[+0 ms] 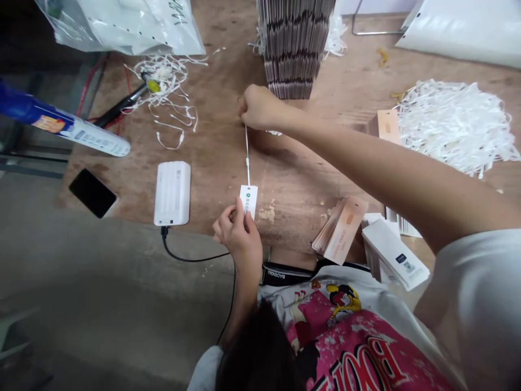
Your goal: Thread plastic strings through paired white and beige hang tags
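My left hand (240, 231) pinches the lower end of a white hang tag (249, 196) near the table's front edge. Through the hole at the tag's top runs a white string (247, 146), stretched taut with a small plastic clasp partway along it. Farther from me, my right hand (258, 107) grips the string's other end between closed fingers. Just beyond that hand stands a tall, tightly packed stack of dark-edged tags (296, 49). A few small white bits show under the right wrist.
A heap of white strings (451, 127) lies at the right, loose ones (171, 81) at the left. Pinkish tags (344, 231) and white tags (394, 255) sit near the front edge. A white power bank (172, 193) with cable, a phone (93, 193) and a blue-white tube (65, 122) are at the left.
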The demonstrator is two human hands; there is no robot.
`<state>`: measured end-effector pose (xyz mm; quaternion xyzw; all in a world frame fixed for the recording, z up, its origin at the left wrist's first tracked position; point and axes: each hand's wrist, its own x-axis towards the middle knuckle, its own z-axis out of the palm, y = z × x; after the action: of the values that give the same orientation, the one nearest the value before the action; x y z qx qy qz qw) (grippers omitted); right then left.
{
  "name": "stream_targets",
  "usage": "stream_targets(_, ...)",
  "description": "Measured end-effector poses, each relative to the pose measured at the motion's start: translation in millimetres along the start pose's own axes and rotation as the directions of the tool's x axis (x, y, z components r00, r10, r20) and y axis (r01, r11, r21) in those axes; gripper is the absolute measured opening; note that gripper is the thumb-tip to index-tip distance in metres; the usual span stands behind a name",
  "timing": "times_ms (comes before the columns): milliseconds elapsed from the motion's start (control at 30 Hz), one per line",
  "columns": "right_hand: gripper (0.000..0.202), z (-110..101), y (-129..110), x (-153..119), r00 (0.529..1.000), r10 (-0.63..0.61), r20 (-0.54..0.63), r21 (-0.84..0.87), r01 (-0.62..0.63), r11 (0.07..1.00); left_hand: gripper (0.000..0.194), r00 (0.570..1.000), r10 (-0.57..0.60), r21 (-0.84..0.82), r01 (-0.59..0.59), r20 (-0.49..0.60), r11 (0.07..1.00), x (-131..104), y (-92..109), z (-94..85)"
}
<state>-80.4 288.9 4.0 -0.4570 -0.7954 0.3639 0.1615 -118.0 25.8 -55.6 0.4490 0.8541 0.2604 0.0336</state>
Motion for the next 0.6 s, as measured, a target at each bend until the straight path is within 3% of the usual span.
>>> stream_targets(133, 0.032, 1.4, 6.4, 3.7, 0.997, -0.044, 0.067, -0.102, 0.050, 0.994, 0.035, 1.000, 0.009, 0.018, -0.009, -0.001, 1.000, 0.4, -1.1, 1.6)
stream_targets(233, 0.024, -9.0, 8.3, -3.8, 0.991, -0.135, -0.015, -0.155, 0.131, 0.979, 0.035, 0.999, 0.031, 0.048, -0.030, -0.012, 0.998, 0.4, -2.3, 1.8)
stream_targets(333, 0.029, -33.7, 1.8, -32.5, 0.969, -0.220, -0.110, -0.175, 0.199, 0.964, 0.036, 0.997, 0.069, 0.080, -0.067, -0.020, 0.995, 0.7, -4.7, 1.8)
stream_targets(433, 0.023, -67.9, -12.8, -92.1, 0.966, -0.246, -0.076, -0.203, 0.227, 0.953, 0.038, 0.995, 0.090, 0.101, -0.085, -0.049, 0.991, 1.1, -7.2, 1.9)
stream_targets(600, 0.016, -116.9, -44.9, -236.7, 0.978, -0.189, 0.085, -0.291, 0.206, 0.934, 0.037, 0.988, 0.122, 0.087, -0.113, -0.097, 0.990, 2.6, -8.0, 0.4)
